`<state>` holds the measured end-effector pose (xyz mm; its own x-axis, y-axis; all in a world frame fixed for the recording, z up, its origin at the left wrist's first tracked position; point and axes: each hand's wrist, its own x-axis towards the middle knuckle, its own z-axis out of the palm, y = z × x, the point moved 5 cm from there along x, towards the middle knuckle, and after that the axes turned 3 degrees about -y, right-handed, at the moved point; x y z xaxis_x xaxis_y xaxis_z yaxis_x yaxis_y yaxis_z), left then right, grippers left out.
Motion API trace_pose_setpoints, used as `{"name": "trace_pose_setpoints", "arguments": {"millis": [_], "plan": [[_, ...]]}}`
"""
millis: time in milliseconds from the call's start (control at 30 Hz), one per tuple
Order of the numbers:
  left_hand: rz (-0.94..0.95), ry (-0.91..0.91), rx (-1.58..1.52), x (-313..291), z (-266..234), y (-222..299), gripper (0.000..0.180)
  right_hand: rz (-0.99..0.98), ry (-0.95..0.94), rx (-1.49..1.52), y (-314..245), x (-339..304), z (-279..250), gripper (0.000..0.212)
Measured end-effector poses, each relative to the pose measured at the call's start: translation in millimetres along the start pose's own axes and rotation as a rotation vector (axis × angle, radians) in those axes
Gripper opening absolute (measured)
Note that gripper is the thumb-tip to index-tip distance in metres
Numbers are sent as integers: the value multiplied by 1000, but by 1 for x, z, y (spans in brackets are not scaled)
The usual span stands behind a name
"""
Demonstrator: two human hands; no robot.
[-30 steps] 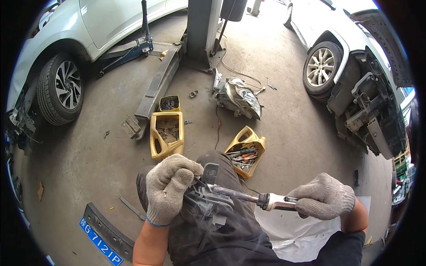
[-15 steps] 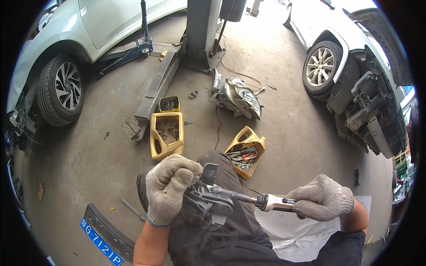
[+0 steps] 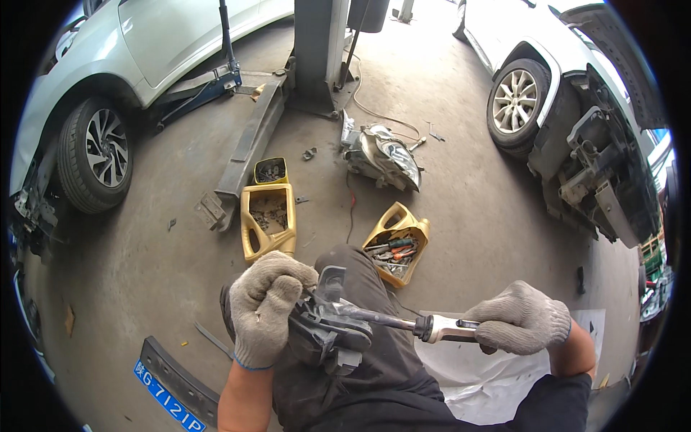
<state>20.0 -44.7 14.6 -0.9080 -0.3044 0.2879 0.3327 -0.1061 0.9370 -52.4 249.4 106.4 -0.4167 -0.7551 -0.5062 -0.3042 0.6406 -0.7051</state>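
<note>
My left hand (image 3: pixel 268 306), in a grey knitted glove, is closed around the left side of a black plastic car part (image 3: pixel 327 327) above my lap. The part has an upright tab and a pale patch on its lower end. My right hand (image 3: pixel 522 318), gloved too, is wrapped around the white and black handle of a long-barrelled hand tool (image 3: pixel 389 319). The tool points left, and its metal barrel reaches the top of the black part. Its tip is hard to make out against the part.
Ahead lie cut-open yellow jugs, one with small fasteners (image 3: pixel 248 216), another with hand tools (image 3: pixel 396 277). A headlight (image 3: pixel 385 158) sits beyond them. A lift arm (image 3: pixel 248 144) and white cars flank the floor. A black plate holder (image 3: pixel 176 367) lies left, white sheeting (image 3: pixel 482 374) right.
The view has shifted slightly. The black part has tilted a little in my left hand, and the tool's barrel remains against it. Both hands keep their grip.
</note>
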Motion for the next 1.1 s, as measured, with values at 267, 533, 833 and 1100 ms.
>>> {"name": "trace_pose_setpoints", "arguments": {"millis": [267,533,833,1100], "plan": [[-26,-11,31,-1,-2,-4,30,17,-58,13,-3,8,-5,25],[-39,-6,-52,0,0,-3,27,-1,-23,11,-5,3,-6,27],[-106,-33,-62,-1,-2,1,19,4,-29,8,-4,6,-4,29],[-134,-13,-117,-3,-2,-1,19,31,-49,21,-3,9,-2,31]]}}
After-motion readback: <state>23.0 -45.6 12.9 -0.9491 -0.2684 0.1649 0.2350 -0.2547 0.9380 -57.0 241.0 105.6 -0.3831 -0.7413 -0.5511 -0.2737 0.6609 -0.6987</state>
